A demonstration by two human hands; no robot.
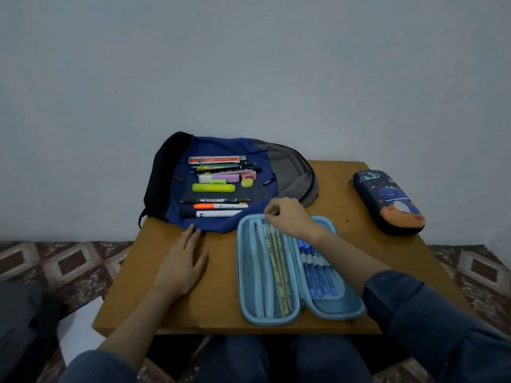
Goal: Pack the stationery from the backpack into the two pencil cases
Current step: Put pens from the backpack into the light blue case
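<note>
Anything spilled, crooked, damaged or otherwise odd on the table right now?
Nothing stands out. Stationery lies in tidy rows on the flat backpack, the open light blue case holds pencils and pens lined up lengthwise, and the dark blue case sits shut to its right.
</note>
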